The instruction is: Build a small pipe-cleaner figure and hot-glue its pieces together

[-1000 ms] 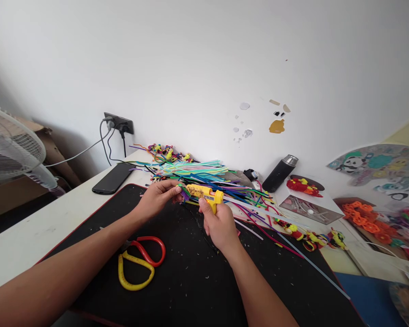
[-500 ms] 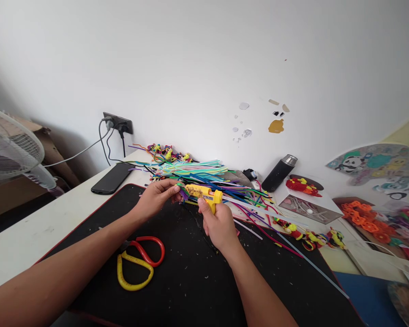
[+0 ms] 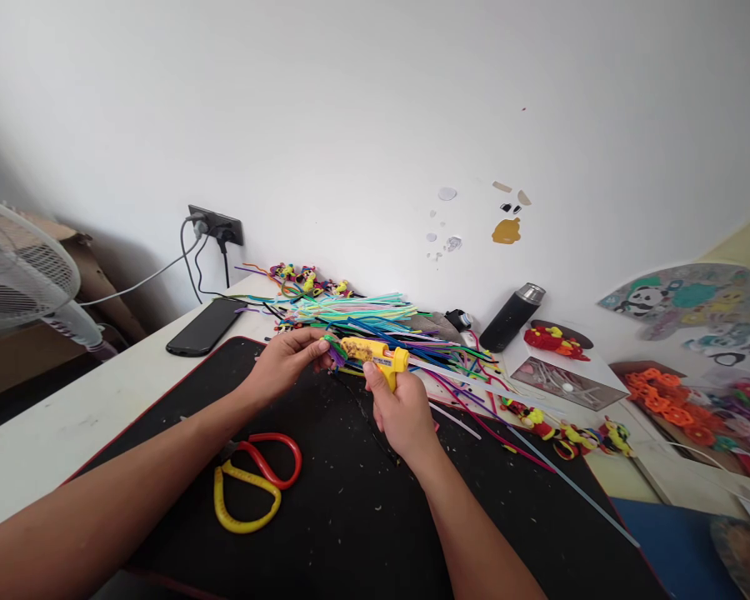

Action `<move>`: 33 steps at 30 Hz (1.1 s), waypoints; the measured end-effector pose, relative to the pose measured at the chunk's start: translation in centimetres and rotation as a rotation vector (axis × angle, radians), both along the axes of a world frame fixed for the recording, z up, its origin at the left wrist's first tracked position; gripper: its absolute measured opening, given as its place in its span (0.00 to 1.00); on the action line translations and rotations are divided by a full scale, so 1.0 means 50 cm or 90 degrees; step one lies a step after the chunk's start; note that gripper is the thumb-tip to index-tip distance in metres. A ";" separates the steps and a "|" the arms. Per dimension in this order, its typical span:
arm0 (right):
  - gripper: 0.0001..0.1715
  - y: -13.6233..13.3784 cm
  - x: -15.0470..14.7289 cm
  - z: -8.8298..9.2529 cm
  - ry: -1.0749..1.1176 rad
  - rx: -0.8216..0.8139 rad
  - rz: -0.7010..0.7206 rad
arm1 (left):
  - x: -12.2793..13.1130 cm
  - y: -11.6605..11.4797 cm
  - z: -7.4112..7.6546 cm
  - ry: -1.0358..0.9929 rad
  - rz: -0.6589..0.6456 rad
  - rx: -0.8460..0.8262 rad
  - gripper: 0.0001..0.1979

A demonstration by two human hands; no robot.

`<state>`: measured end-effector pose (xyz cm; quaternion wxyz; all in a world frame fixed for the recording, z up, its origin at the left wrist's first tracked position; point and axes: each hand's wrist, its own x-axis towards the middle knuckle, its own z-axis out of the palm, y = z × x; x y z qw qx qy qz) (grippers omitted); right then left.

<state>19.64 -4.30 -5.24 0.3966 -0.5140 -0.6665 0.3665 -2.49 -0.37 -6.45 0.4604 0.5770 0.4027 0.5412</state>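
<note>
In my right hand (image 3: 400, 410) is a yellow glue gun (image 3: 366, 351), its fingers wrapped round the handle. A long translucent glue stick (image 3: 450, 372) juts from its back end toward the right. My left hand (image 3: 291, 360) pinches a small green and purple pipe-cleaner piece (image 3: 336, 353) right at the gun's front end. The nozzle tip is hidden by that piece, so I cannot tell whether they touch. Below my left forearm, scissors (image 3: 253, 479) with one red and one yellow handle lie on the black mat (image 3: 350, 517), blades partly covered by the arm.
Behind my hands lies a heap of coloured pipe cleaners (image 3: 356, 310). A phone (image 3: 204, 327) rests at the left, near a wall socket (image 3: 216, 225) and a fan (image 3: 22, 262). To the right are a black flask (image 3: 512, 318), a white box (image 3: 566, 379) and several small pipe-cleaner figures (image 3: 575, 439).
Almost nothing differs. The green and purple piece shows slightly more at the gun's front, and my right hand with the glue gun has shifted very slightly right.
</note>
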 end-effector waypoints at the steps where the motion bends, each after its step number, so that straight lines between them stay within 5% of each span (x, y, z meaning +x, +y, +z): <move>1: 0.35 0.000 0.000 0.001 0.001 0.000 -0.001 | 0.000 0.000 0.000 0.002 0.001 -0.001 0.26; 33: 0.35 -0.002 -0.001 0.000 -0.005 -0.004 -0.008 | 0.000 0.000 -0.001 0.005 -0.001 0.011 0.24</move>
